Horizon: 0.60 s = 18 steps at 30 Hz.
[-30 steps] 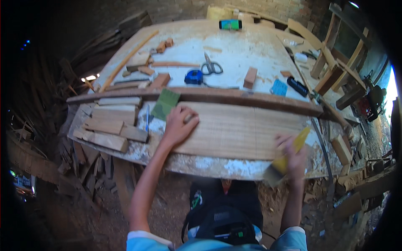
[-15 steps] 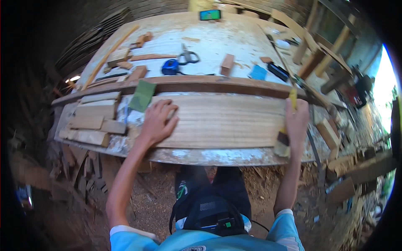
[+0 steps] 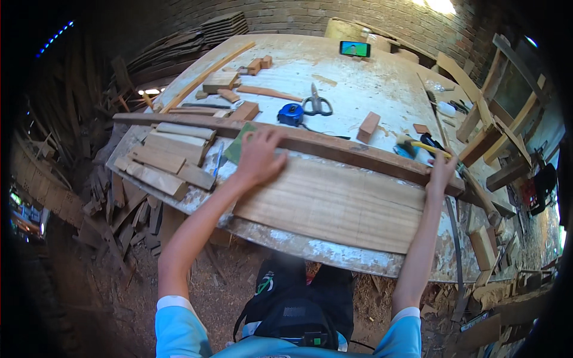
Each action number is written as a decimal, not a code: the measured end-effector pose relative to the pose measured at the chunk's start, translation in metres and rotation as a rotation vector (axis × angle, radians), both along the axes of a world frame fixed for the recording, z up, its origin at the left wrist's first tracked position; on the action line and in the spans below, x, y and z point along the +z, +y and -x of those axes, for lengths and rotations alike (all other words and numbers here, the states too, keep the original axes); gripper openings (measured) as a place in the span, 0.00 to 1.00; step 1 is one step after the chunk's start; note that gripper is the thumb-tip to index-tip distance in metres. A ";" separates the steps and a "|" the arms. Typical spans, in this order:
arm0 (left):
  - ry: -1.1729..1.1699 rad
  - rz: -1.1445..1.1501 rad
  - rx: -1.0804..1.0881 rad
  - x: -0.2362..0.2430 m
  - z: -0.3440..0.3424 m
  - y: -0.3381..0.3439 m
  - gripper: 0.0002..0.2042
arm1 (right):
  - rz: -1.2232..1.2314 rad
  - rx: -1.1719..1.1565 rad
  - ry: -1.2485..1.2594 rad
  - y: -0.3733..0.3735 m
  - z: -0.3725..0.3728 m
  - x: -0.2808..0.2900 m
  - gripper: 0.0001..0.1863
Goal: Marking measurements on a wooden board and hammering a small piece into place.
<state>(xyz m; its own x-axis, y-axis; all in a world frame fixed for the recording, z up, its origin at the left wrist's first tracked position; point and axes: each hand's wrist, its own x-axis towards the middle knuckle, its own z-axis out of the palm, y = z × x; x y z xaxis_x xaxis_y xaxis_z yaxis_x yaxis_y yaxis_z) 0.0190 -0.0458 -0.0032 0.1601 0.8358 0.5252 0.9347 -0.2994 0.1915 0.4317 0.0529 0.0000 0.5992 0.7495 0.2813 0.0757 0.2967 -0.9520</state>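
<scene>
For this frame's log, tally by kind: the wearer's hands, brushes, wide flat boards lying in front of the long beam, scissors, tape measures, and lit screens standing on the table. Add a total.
Hands: 2 (left hand, right hand)
Brush: 1
Wide board: 1
Scissors: 1
Tape measure: 1
Lit screen: 1
Total: 7

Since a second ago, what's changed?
The right hand carried the yellow-handled brush forward, off the pale wooden board to beyond the long brown wooden bar. The left hand moved forward, overlapping the bar. Unmoved: blue tape measure, grey metal scissors.
</scene>
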 end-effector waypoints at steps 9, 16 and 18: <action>-0.128 0.710 0.525 0.027 -0.010 0.147 0.42 | 0.224 -0.172 -0.435 -0.010 -0.005 0.003 0.27; -0.234 -0.032 0.252 0.021 -0.013 0.126 0.30 | 0.010 -0.362 -0.744 -0.035 0.025 0.042 0.18; -0.367 -0.090 0.066 0.043 -0.040 0.098 0.29 | -0.048 -0.139 -0.677 -0.053 0.050 0.066 0.20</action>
